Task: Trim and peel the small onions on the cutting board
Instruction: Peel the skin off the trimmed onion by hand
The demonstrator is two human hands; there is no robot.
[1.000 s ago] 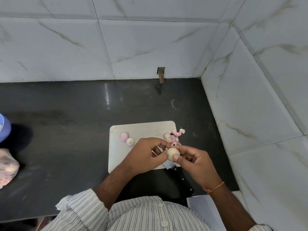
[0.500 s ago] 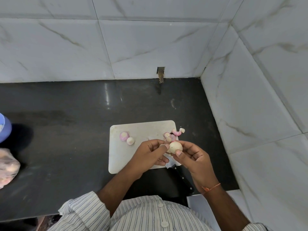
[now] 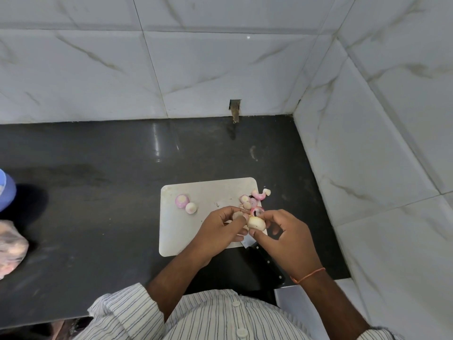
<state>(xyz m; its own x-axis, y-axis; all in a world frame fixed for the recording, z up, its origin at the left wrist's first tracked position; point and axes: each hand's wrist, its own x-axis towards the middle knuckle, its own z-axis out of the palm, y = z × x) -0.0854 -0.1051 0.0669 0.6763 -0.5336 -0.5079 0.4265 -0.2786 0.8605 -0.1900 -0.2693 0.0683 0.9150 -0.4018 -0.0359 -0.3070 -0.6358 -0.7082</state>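
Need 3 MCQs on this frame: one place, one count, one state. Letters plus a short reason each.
1. Where does the black-handled knife lie?
A. in the right hand
B. on the dark counter at the near right corner of the white plastic cutting board, under the hands
C. against the tiled wall

2. How many small onions sit together at the board's left part?
A. two
B. four
C. none

3. What state is the small pale onion between the hands in?
A. lying on the board
B. sliced into rings
C. held up, a pink skin piece curling off its top

Key: 1 B, the handle runs off the board below the right hand. 2 A, one pink and one pale. 3 C, the left hand and right hand both pinch it.
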